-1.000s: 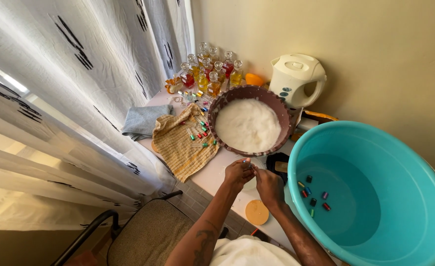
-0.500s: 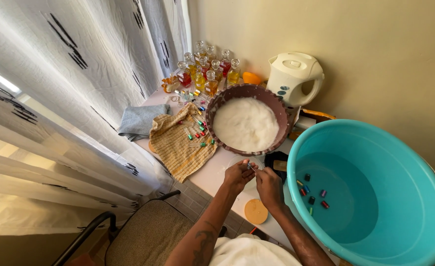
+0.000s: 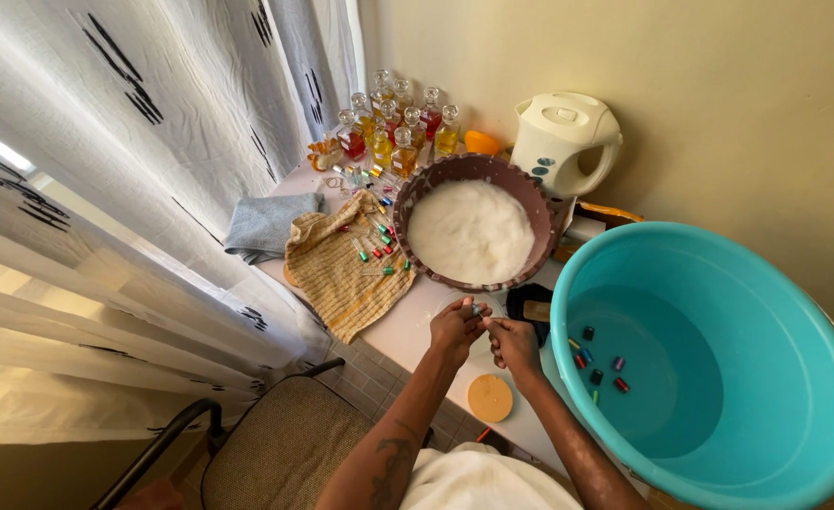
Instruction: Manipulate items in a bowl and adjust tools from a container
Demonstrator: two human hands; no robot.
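Observation:
My left hand [image 3: 457, 328] and my right hand [image 3: 514, 342] meet over the white table [image 3: 408, 326], just below the brown bowl [image 3: 474, 231] of white foamy liquid. Between the fingertips of both hands sits one tiny item [image 3: 476, 310], too small to identify. A teal basin [image 3: 710, 364] at my right holds water and several small coloured caps [image 3: 598, 364]. On the yellow checked cloth [image 3: 341, 269] lie several small vials with coloured caps [image 3: 376, 246].
Several glass bottles of red and yellow liquid [image 3: 393, 127] stand at the back by a white kettle [image 3: 563, 142]. A grey cloth [image 3: 266, 225] lies left, an orange disc [image 3: 490, 398] near the table edge. A chair [image 3: 266, 449] and curtains [image 3: 105, 189] fill the left.
Both hands stay together at the same spot below the bowl, with only slight finger movement. The view has shifted a little.

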